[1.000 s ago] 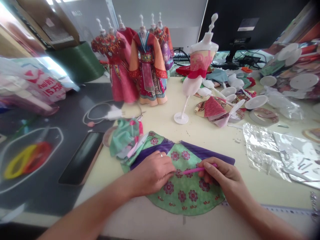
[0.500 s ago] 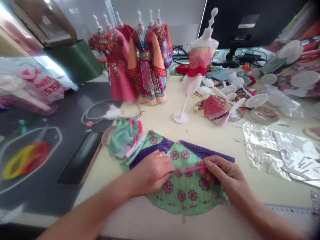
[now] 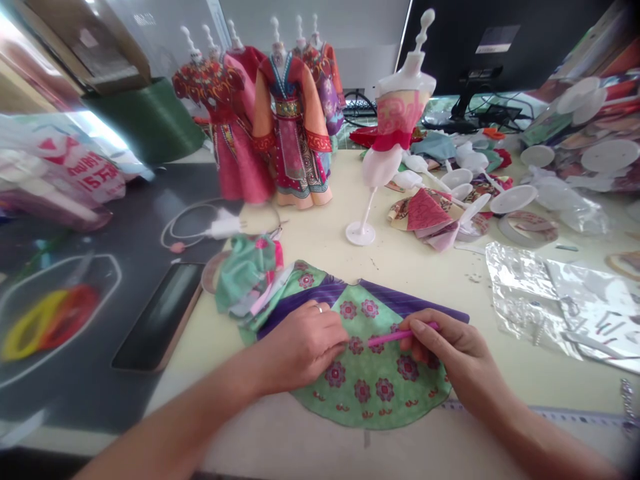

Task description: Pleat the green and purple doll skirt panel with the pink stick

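Observation:
A green fan-shaped cloth (image 3: 370, 393) with red flower prints and purple striped panels lies flat on the pale table. My left hand (image 3: 310, 343) rests on its left part, wearing a ring, with the fingers curled together; whatever is under the fingertips is hidden. In my right hand (image 3: 435, 343) a thin pink pen-like tool (image 3: 390, 338) is pinched between thumb and fingers, its tip pointing left at a flower near the cloth's middle. The other fingers of that hand are bent against the cloth's right side.
Dressed doll forms (image 3: 293, 133) stand at the back, beside a white mannequin (image 3: 383, 167). Left are crumpled green cloth (image 3: 247, 273), a phone (image 3: 157, 317) and scissors (image 3: 50, 320). Clear plastic packets (image 3: 565, 307) lie right, a ruler strip (image 3: 560, 417) nearer.
The whole view has shifted very slightly. Both hands, the pink tool and the cloth hold the same positions relative to one another.

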Action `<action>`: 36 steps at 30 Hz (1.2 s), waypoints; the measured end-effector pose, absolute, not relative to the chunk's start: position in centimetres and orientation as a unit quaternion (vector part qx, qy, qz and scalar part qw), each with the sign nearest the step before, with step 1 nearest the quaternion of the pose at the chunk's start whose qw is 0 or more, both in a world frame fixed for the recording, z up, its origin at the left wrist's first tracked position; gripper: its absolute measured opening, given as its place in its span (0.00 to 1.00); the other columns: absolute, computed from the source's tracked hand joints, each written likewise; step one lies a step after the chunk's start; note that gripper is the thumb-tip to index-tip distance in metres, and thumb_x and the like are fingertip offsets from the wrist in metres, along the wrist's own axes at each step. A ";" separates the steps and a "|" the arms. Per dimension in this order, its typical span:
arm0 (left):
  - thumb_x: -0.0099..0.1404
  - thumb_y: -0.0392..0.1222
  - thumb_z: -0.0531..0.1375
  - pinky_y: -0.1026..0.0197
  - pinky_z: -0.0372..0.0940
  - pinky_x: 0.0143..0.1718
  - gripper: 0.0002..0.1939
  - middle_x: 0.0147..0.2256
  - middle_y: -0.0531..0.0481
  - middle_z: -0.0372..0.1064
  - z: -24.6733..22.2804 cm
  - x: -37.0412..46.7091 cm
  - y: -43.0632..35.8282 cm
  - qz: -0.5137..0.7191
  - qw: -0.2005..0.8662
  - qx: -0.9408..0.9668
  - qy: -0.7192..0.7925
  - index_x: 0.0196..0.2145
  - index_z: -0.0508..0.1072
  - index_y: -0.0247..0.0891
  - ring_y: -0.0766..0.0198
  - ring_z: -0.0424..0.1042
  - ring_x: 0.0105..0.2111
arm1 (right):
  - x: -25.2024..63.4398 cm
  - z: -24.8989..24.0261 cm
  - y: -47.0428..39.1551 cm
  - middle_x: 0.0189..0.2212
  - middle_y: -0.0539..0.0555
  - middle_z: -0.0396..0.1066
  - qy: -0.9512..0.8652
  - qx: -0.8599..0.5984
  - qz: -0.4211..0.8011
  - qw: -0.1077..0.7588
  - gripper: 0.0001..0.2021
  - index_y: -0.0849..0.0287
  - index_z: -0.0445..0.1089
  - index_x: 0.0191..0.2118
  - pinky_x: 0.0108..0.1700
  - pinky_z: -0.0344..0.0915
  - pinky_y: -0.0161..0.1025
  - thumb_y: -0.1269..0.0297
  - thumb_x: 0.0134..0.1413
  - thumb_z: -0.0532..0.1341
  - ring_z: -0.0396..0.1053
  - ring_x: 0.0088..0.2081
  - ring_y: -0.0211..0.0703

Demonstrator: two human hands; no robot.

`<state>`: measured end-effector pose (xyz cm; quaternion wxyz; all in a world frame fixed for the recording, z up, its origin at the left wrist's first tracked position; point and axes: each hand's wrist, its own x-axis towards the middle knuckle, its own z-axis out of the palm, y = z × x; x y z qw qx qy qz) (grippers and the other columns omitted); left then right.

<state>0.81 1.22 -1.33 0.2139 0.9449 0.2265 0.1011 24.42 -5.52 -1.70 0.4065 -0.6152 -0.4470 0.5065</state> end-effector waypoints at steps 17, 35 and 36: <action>0.70 0.36 0.50 0.57 0.54 0.37 0.11 0.31 0.49 0.66 -1.1 0.8 1.2 0.093 0.222 0.944 0.228 0.36 0.72 0.36 0.61 0.60 0.33 | 24.4 -1.7 -5.2 0.21 0.51 0.71 -0.435 -0.618 0.519 0.400 0.16 0.57 0.72 0.28 0.21 0.58 0.31 0.48 0.53 0.60 0.62 0.21 0.34; 0.66 0.37 0.57 0.57 0.54 0.38 0.05 0.30 0.52 0.69 -1.3 2.0 0.6 0.166 0.332 0.884 0.285 0.34 0.74 0.38 0.63 0.62 0.32 | 24.6 -1.8 -5.2 0.21 0.52 0.70 -0.424 -0.588 0.540 0.427 0.16 0.58 0.72 0.29 0.23 0.60 0.33 0.49 0.53 0.60 0.63 0.22 0.36; 0.66 0.36 0.58 0.57 0.54 0.38 0.05 0.30 0.52 0.70 -1.3 2.0 0.6 0.169 0.343 0.877 0.290 0.33 0.74 0.38 0.64 0.62 0.32 | 24.7 -1.8 -5.2 0.21 0.52 0.70 -0.424 -0.588 0.540 0.428 0.16 0.58 0.72 0.29 0.23 0.60 0.34 0.49 0.53 0.60 0.63 0.22 0.37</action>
